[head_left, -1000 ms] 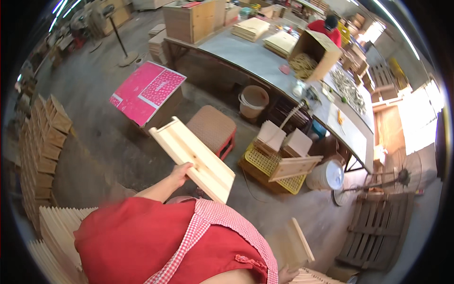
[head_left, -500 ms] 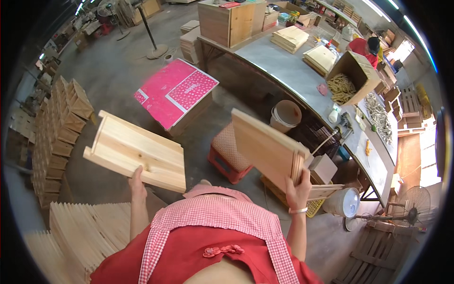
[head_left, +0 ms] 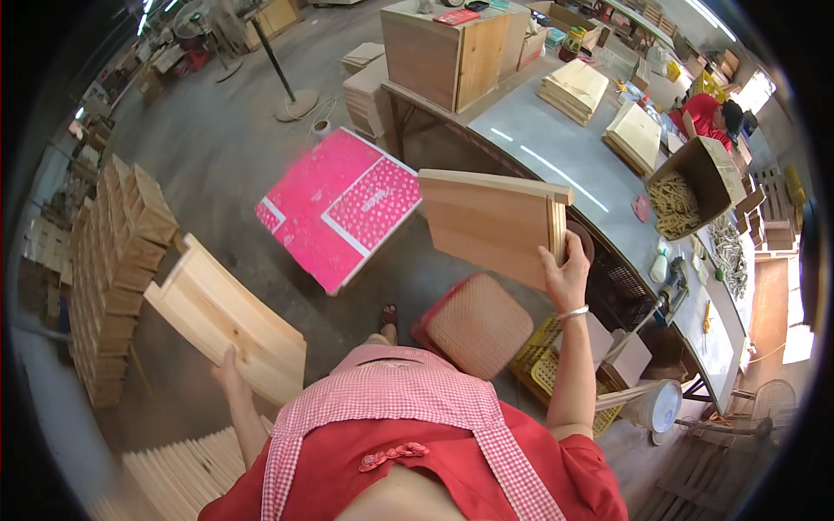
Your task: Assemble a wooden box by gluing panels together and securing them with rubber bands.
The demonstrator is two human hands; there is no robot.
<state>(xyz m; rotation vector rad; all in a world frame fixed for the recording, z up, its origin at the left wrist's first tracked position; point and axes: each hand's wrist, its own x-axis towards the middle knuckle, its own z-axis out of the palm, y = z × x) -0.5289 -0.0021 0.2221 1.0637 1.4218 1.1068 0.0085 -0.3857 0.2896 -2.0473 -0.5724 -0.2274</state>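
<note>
My left hand (head_left: 229, 375) grips the lower edge of a pale wooden panel (head_left: 239, 326), which tilts out to the left. The panel has knots, and notches at its far end. My right hand (head_left: 569, 271) is closed on the right end of another wooden panel (head_left: 486, 227), raised in front of the worktable. Its thumb lies on the panel's face. A strip runs along the top edge and layered edges show at the gripped end; whether this is one piece or more I cannot tell.
A pink-covered box (head_left: 339, 208) stands ahead, with a woven-topped stool (head_left: 479, 326) nearer me. The grey worktable (head_left: 539, 139) runs along the right, bearing board stacks and a carton of dowels (head_left: 712, 178). Stacked wooden boxes (head_left: 117, 286) stand left; upright boards (head_left: 187, 473) lie lower left.
My right hand has lifted its panel forward and away from me. The left panel sits lower and more steeply tilted. The whole view has shifted, and a sandalled foot now shows.
</note>
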